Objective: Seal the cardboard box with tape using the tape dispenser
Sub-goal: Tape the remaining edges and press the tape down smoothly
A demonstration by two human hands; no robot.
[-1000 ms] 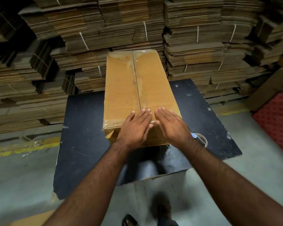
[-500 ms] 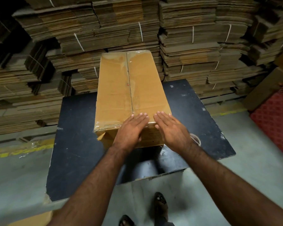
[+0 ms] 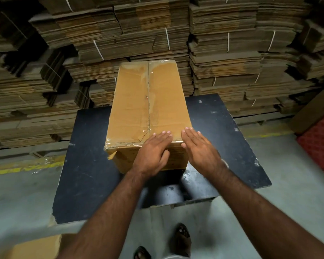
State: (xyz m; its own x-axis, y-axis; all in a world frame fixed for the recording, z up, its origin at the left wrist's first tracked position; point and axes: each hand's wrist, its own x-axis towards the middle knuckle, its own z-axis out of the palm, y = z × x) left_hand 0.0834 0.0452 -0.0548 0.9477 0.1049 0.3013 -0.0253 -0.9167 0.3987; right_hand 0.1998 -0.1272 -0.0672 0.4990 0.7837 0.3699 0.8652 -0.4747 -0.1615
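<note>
A long brown cardboard box (image 3: pixel 137 101) lies on a black table (image 3: pixel 86 165), its top flaps closed and clear tape running along the centre seam and over the near edge. My left hand (image 3: pixel 151 152) lies flat over the box's near edge, fingers together, holding nothing. My right hand (image 3: pixel 200 148) is flat at the near right corner, fingers slightly spread, also empty. A roll of tape (image 3: pixel 225 163) peeks out on the table just behind my right wrist, mostly hidden. No tape dispenser shows clearly.
Bundled stacks of flattened cardboard (image 3: pixel 138 34) fill the whole background behind the table. A red patterned surface (image 3: pixel 320 143) lies at the right. Another cardboard piece (image 3: pixel 36 247) sits on the floor at bottom left. My sandalled feet (image 3: pixel 181 238) stand on grey concrete.
Both hands have slid back toward me along the box top to its near edge, and they have drifted slightly apart. The camera shifted a little; the box stayed put.
</note>
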